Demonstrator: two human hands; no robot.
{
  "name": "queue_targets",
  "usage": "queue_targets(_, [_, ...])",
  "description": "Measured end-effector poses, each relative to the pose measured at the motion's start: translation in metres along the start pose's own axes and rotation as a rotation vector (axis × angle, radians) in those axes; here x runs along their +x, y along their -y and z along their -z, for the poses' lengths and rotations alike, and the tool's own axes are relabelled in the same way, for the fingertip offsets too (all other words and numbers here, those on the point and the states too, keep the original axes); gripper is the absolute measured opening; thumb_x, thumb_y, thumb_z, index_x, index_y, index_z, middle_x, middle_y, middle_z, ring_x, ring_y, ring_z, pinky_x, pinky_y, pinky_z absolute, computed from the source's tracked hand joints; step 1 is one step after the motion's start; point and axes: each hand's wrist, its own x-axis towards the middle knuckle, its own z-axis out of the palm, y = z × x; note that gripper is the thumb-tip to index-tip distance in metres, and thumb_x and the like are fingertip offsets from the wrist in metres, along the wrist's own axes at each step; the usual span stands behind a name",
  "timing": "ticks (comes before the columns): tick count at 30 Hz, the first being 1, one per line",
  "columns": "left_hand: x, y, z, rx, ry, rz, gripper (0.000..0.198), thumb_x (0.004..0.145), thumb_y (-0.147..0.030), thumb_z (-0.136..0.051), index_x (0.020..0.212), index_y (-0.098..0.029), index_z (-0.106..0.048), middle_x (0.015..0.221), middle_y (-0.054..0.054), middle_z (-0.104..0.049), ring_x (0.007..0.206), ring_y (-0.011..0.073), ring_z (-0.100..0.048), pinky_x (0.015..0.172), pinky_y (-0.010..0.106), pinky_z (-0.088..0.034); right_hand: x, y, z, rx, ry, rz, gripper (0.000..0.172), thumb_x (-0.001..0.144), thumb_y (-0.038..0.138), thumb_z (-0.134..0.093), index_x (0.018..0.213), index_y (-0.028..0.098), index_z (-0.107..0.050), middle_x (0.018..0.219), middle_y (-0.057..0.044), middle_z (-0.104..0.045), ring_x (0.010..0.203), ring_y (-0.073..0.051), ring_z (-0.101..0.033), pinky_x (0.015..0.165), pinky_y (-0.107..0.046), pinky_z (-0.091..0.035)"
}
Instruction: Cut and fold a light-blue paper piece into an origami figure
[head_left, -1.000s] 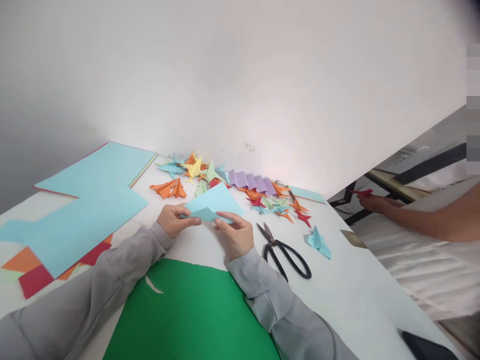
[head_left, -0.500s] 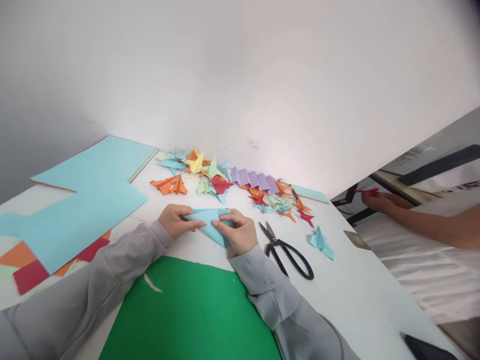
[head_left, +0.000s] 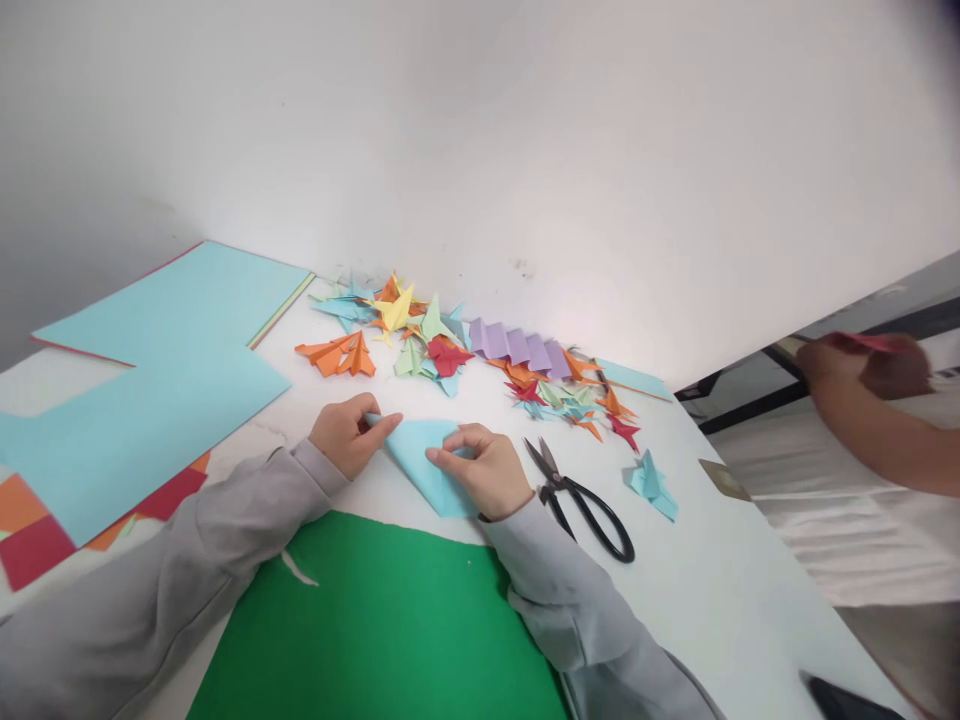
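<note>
Lying at the far left of the white table (head_left: 712,600) are an orange square (head_left: 19,503) and a red square (head_left: 37,552), with a large light-blue sheet (head_left: 172,430) just beside them and a blue-topped stack of coloured sheets (head_left: 180,295) behind it, near the wall. More red paper (head_left: 172,496) pokes out from the large sheet's near edge. Then come two orange folded shapes (head_left: 337,356) side by side, and nearer me a green sheet (head_left: 375,630) that reaches under the person's forearms, a white torn-looking mark (head_left: 300,570) on it.

The left hand (head_left: 347,435) is closed in a narrow pinch on the left corner of a folded blue paper (head_left: 416,462), which sits between the two hands above the table, just beyond the green sheet. Behind it I see a heap of little folded shapes, a yellow one (head_left: 395,308) on top, and then a purple pleated strip (head_left: 520,348). The right hand (head_left: 489,470) holds the paper's right side, thumb and fingers bent close together.

Next are black-handled scissors (head_left: 556,482), blades slightly apart, one handle partly behind the sleeve (head_left: 592,600), and a lone blue folded shape (head_left: 652,488). Farthest right, another person's hand (head_left: 832,362), blurred, has something red (head_left: 874,342) in it
</note>
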Motion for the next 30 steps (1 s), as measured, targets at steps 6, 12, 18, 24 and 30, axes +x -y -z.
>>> queue_targets(6, [-0.030, -0.017, -0.004, 0.315, -0.063, -0.421, 0.020, 0.071, -0.024, -0.055, 0.088, -0.017, -0.063, 0.104, 0.015, -0.059, 0.097, 0.0302, -0.051, 0.086, 0.044, -0.037, -0.002, -0.007, 0.001, -0.084, 0.019, 0.015, 0.011, 0.051, 0.024, -0.072, 0.049, 0.020, -0.062, 0.074, -0.005, -0.059, 0.082, -0.023, -0.055, 0.079, -0.039, -0.040])
queue_targets(12, [-0.082, -0.015, -0.031, 0.448, 0.167, -0.457, 0.051, 0.072, -0.032, -0.054, 0.120, -0.013, -0.051, 0.131, 0.020, -0.042, 0.124, 0.0430, -0.027, 0.097, 0.056, -0.020, -0.006, -0.008, 0.007, -0.147, 0.046, 0.058, 0.015, 0.051, 0.029, -0.073, 0.050, 0.019, -0.062, 0.069, -0.003, -0.059, 0.069, -0.019, -0.055, 0.070, -0.034, -0.042])
queue_targets(18, [-0.090, -0.019, -0.028, 0.731, 0.201, -0.463, 0.050, 0.079, -0.035, -0.044, 0.123, -0.011, -0.049, 0.133, 0.019, -0.041, 0.122, 0.0406, -0.032, 0.095, 0.055, -0.028, -0.009, -0.011, 0.017, -0.264, 0.116, 0.029, 0.019, 0.061, 0.035, -0.066, 0.062, 0.016, -0.064, 0.052, 0.001, -0.054, 0.050, -0.013, -0.046, 0.051, -0.026, -0.036])
queue_targets(24, [-0.085, -0.026, -0.024, 0.836, 0.178, -0.493, 0.053, 0.077, -0.042, -0.045, 0.120, -0.012, -0.052, 0.126, 0.019, -0.047, 0.121, 0.0394, -0.035, 0.096, 0.053, -0.030, -0.012, -0.021, 0.016, -0.274, 0.110, 0.172, 0.021, 0.066, 0.030, -0.064, 0.082, 0.016, -0.065, 0.068, -0.003, -0.062, 0.057, -0.015, -0.054, 0.058, -0.030, -0.045])
queue_targets(30, [-0.083, -0.024, -0.023, 0.858, 0.217, -0.456, 0.055, 0.077, -0.044, -0.044, 0.124, -0.016, -0.049, 0.130, 0.019, -0.043, 0.120, 0.0391, -0.035, 0.091, 0.052, -0.035, -0.015, -0.028, 0.016, -0.459, -0.035, 0.622, 0.023, 0.069, 0.028, -0.064, 0.088, 0.016, -0.065, 0.103, -0.014, -0.058, 0.089, -0.025, -0.056, 0.074, -0.041, -0.048])
